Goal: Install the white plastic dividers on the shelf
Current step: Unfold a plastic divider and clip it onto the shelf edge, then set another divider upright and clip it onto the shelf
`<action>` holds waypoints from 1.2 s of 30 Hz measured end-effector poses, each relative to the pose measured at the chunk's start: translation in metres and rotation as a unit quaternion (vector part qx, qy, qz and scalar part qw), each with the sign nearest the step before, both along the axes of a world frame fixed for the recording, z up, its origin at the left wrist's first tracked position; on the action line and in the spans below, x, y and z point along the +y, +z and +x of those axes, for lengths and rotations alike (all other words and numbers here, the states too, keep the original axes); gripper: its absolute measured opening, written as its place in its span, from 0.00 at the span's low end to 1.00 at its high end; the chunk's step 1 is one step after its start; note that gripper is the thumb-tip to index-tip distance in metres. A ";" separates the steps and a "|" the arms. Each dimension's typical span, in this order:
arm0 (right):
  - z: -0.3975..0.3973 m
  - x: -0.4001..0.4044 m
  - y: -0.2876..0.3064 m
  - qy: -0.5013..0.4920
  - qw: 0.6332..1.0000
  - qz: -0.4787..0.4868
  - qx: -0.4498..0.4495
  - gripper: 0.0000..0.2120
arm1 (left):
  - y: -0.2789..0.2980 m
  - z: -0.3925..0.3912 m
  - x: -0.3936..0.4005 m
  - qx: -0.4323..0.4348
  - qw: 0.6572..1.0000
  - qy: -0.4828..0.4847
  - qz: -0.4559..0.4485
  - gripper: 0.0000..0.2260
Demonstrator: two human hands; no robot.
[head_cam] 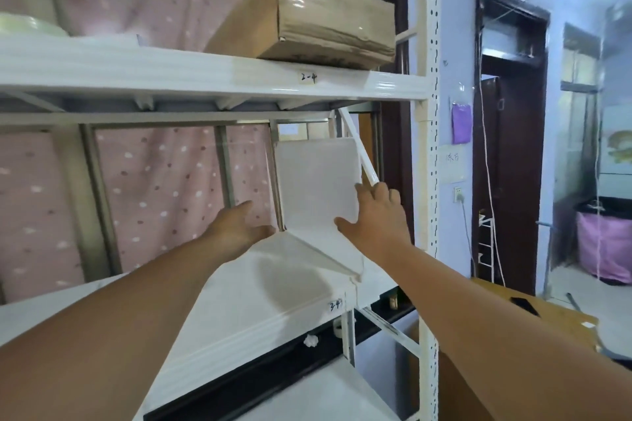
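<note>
A white plastic divider (316, 181) stands upright at the right end of the middle shelf (239, 297), with a flat white foot running forward along the shelf. My right hand (374, 215) grips the divider's front edge, thumb on its near face and fingers behind. My left hand (239, 227) reaches in from the left, its fingers against the divider's lower left edge. A thin white strip (357, 149) leans diagonally from the upper shelf's underside down to my right hand.
A taped cardboard box (307, 14) sits on the upper shelf (205, 70). The perforated white upright (431, 113) bounds the rack on the right. A pink dotted curtain (164, 188) hangs behind. A wooden table (547, 314) stands lower right, with doorways beyond.
</note>
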State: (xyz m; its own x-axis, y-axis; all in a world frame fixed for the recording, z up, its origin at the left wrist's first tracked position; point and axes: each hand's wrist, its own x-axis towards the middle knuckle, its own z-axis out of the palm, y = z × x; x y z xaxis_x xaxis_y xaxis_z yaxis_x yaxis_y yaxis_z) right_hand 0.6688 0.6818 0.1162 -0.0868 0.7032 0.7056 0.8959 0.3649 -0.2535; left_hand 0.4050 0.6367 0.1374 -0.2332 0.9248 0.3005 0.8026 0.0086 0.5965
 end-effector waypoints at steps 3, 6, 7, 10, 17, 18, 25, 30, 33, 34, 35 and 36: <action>-0.035 -0.015 0.010 0.038 0.996 -0.077 -0.033 0.39 | 0.001 -0.050 -0.031 0.068 0.996 0.031 -0.045 0.41; -0.080 -0.028 0.020 0.087 0.983 -0.153 -0.053 0.39 | 0.000 -0.103 -0.067 0.137 0.982 0.076 -0.107 0.44; -0.097 -0.033 0.022 0.104 0.978 -0.172 -0.059 0.39 | 0.000 -0.121 -0.081 0.147 0.978 0.088 -0.117 0.44; -0.144 -0.045 0.024 0.133 0.967 -0.195 -0.093 0.39 | 0.001 -0.167 -0.121 0.174 0.968 0.124 -0.135 0.41; -0.233 -0.065 0.022 0.211 0.941 -0.212 -0.157 0.37 | 0.003 -0.242 -0.199 0.170 0.954 0.192 -0.153 0.39; -0.246 -0.068 0.022 0.224 0.936 -0.214 -0.168 0.35 | 0.003 -0.252 -0.209 0.172 0.950 0.207 -0.156 0.40; -0.342 -0.107 0.041 0.323 0.902 -0.206 -0.198 0.33 | 0.012 -0.307 -0.300 0.145 0.934 0.291 -0.150 0.37; -0.426 -0.178 0.023 0.441 0.837 -0.214 -0.241 0.37 | 0.010 -0.347 -0.401 0.103 0.920 0.356 -0.126 0.35; -0.472 -0.231 0.004 0.506 0.796 -0.185 -0.277 0.34 | 0.006 -0.372 -0.475 0.083 0.892 0.425 -0.130 0.36; -0.487 -0.249 -0.001 0.524 0.781 -0.176 -0.289 0.34 | 0.001 -0.379 -0.499 0.076 0.880 0.450 -0.135 0.37; -0.502 -0.268 -0.004 0.540 0.768 -0.169 -0.300 0.35 | -0.004 -0.385 -0.523 0.068 0.869 0.471 -0.138 0.37; -0.515 -0.283 -0.004 0.552 0.758 -0.162 -0.308 0.36 | -0.010 -0.389 -0.541 0.060 0.861 0.485 -0.140 0.37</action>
State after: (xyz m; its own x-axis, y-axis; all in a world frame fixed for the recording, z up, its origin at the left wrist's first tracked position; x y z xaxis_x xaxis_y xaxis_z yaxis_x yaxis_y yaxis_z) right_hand 0.1538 0.3986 0.1120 -0.9911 0.0903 0.0978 0.0754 0.9864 -0.1463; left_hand 0.0157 0.0958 0.1269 -0.9197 0.3523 0.1732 0.3923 0.8394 0.3762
